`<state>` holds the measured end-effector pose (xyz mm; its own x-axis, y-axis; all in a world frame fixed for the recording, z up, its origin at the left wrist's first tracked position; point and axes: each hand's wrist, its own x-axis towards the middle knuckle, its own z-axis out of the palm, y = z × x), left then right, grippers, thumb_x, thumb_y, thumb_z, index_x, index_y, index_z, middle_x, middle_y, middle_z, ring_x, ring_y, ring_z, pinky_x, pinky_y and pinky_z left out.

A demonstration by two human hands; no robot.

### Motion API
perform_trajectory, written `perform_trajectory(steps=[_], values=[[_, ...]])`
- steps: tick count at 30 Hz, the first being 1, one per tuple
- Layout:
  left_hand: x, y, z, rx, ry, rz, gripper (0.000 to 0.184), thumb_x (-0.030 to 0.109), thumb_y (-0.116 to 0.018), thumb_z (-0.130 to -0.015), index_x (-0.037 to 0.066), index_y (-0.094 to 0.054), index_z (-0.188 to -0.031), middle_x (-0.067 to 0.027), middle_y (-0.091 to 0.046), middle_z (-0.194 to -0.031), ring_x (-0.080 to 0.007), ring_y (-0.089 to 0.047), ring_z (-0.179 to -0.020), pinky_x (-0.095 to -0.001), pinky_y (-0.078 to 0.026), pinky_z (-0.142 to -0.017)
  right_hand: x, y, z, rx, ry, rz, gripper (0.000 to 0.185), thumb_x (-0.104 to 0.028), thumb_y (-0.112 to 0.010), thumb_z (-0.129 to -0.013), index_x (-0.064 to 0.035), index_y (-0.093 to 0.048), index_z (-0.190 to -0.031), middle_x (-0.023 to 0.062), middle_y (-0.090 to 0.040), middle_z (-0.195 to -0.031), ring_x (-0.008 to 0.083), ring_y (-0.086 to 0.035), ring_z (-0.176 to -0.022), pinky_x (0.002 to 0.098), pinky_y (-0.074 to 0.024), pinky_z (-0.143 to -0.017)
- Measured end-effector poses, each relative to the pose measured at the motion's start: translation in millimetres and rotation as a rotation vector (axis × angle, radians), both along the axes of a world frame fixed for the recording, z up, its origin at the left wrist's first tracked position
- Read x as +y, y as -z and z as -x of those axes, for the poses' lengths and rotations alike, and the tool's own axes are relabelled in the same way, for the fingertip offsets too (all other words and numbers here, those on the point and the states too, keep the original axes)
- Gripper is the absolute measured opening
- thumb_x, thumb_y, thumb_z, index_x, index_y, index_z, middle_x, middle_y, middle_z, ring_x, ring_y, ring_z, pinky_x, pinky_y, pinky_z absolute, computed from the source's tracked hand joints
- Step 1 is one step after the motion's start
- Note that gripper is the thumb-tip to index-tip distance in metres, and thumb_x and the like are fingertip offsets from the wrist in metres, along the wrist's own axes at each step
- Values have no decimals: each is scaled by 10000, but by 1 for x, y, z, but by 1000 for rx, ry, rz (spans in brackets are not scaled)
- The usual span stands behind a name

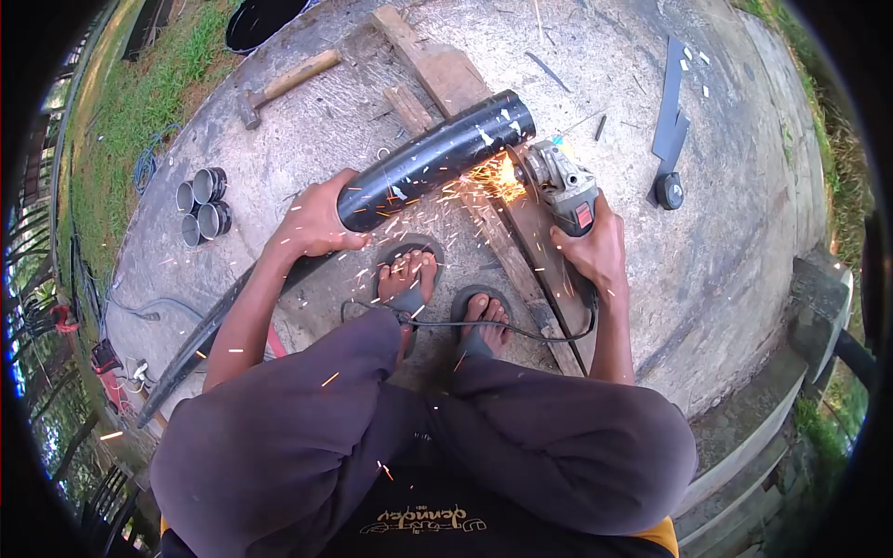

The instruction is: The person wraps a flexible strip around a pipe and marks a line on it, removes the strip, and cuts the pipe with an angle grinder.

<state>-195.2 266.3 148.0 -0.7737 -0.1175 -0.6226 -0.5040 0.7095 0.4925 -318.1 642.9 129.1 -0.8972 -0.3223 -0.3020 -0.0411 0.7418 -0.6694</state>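
At the far left, a dark, round vessel-like thing [260, 25] sits at the slab's edge, its inside too dark to read. On the left, four short hollow pipe rings [206, 206] stand grouped together. The left hand [319, 219], arm reaching forward past the left knee, grips the near left end of a black pipe [437, 165], which slants across wooden boards [458, 79] toward the far right. The right hand [595, 244], forearm pointing forward, is wrapped around an angle grinder [561, 183], sparks [502, 177] flying by the pipe's far end.
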Motion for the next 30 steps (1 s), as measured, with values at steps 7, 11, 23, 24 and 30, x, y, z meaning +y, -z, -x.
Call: perform_trajectory(steps=[7,11,23,24,30], values=[[-1,7,-3,39,47,49,856,317,-877,-550,97,-578,-1321,-221,-738,-1074,-388,-727,-1006,-460,-553,-897,2,2,0,11,-6,3,649,-201,-812,-687,65,-612,-1244,254,-748,-1052,375,-743,-987,435,-565,-899],[1,2,-5,64,33,97,876,313,-879,-545,103,-574,-1338,-212,-743,-1057,-390,-732,-995,-458,-558,-896,0,-2,-1,21,0,20,632,-207,-812,-683,66,-617,-1219,259,-746,-1037,381,-743,-971,439,-567,-889],[9,-3,-3,50,41,181,907,331,-877,-543,92,-563,-1360,-214,-744,-1082,-403,-730,-1001,-463,-562,-900,3,6,0,28,-8,29,608,-211,-808,-692,57,-615,-1203,251,-746,-1008,379,-746,-946,434,-571,-865],[9,0,-4,64,35,178,906,334,-876,-547,94,-562,-1362,-214,-743,-1083,-407,-728,-1000,-464,-562,-901,3,6,0,28,-14,32,610,-210,-806,-693,55,-613,-1208,250,-746,-1009,379,-746,-946,434,-571,-865],[8,6,-10,109,43,183,906,346,-873,-563,111,-552,-1378,-219,-740,-1094,-412,-724,-1005,-462,-564,-908,4,8,1,41,-30,11,631,-209,-808,-696,53,-605,-1233,252,-746,-1020,387,-746,-955,438,-574,-862]])
